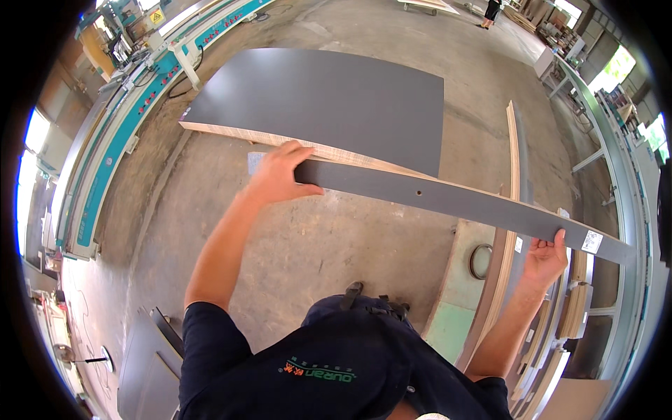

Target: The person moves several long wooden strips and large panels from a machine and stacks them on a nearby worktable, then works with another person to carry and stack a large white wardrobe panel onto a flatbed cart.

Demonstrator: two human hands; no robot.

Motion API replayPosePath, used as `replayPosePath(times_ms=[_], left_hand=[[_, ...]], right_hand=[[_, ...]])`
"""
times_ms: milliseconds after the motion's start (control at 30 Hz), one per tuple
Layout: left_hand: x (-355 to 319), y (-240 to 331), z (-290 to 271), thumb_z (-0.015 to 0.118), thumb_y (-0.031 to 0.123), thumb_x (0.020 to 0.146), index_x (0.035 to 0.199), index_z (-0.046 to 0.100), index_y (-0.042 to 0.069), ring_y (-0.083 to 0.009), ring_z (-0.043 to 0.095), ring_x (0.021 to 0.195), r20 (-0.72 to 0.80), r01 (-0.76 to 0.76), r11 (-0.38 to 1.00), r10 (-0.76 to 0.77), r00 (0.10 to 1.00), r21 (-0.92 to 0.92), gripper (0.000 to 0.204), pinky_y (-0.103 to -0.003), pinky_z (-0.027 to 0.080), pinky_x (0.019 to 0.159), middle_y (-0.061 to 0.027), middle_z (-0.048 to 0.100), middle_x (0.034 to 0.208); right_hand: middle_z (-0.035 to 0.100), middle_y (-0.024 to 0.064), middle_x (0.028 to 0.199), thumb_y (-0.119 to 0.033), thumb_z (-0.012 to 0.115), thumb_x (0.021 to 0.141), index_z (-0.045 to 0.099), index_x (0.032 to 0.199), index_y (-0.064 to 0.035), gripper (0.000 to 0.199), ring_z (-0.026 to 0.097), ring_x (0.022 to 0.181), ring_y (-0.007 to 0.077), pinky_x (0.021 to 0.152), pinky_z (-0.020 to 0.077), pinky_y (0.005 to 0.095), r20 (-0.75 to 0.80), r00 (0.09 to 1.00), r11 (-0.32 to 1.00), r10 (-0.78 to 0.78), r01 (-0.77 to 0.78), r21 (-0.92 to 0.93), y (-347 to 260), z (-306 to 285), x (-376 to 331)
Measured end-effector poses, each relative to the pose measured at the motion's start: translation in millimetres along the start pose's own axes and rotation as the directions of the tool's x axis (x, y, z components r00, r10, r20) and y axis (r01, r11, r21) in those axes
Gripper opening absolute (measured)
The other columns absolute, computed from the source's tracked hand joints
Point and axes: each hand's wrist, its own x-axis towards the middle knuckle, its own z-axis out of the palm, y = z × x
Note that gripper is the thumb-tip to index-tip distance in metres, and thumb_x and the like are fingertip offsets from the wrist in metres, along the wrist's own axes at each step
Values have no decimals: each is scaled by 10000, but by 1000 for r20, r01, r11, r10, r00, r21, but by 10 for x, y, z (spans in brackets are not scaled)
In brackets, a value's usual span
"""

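Note:
A long, narrow dark grey board [462, 201] with a small round hole spans the space before me, tilted down to the right. My left hand [280, 173] grips its left end, fingers over the top edge and thumb on the near face. Toward the other end my right hand [546, 260] holds it from below, thumb on the face beside a white label [591, 242]. Just beyond the held board lies a stack of large dark grey panels [322, 101] with pale wood-coloured edges. Whether the narrow board touches that stack I cannot tell.
Upright long boards [514, 154] stand at the right, near a green-topped surface [451, 315] with a dark ring [481, 261]. More strips [577, 294] are stacked beyond. A teal machine [115, 154] runs along the left, and a metal conveyor frame [623, 189] along the right. Someone stands far off [491, 12].

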Motion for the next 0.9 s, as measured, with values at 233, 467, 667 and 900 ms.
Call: replayPosePath(times_ms=[233, 467, 667, 900], left_hand=[[-56, -129, -369, 769, 372, 621, 1146, 547, 27, -280, 520, 1040, 64, 78, 989, -87, 994, 123, 666, -393, 432, 877, -96, 542, 1081], [197, 771, 342, 628, 112, 709, 1191, 473, 79, -301, 592, 870, 197, -183, 959, 140, 970, 217, 507, -410, 492, 727, -139, 580, 940], [486, 1954, 684, 532, 109, 773, 1158, 473, 8, -271, 592, 962, 95, -404, 914, 405, 909, -30, 402, -353, 481, 801, -150, 590, 1014], [358, 1932, 1075, 561, 86, 748, 1195, 455, -20, -317, 493, 1139, -103, -360, 917, 347, 932, -172, 471, -378, 430, 938, -205, 501, 1207]], right_hand=[[629, 73, 1037, -187, 544, 892, 567, 1100, -28, 262, 586, 984, 189, 836, 461, 318, 46, 998, 996, -36, 32, 81, -67, -175, 134], [550, 99, 936, -275, 601, 806, 517, 1032, -4, 363, 521, 904, 231, 849, 392, 391, 283, 959, 912, -7, -110, 395, 135, 125, -22], [375, 44, 765, -397, 620, 705, 474, 947, -13, 478, 376, 694, 156, 647, 335, 284, 201, 967, 899, -156, 54, 435, 234, 523, -234], [370, 40, 757, -421, 647, 639, 462, 980, 4, 575, 353, 666, 145, 624, 321, 264, 391, 860, 900, -328, 158, 407, -170, 357, -161]])
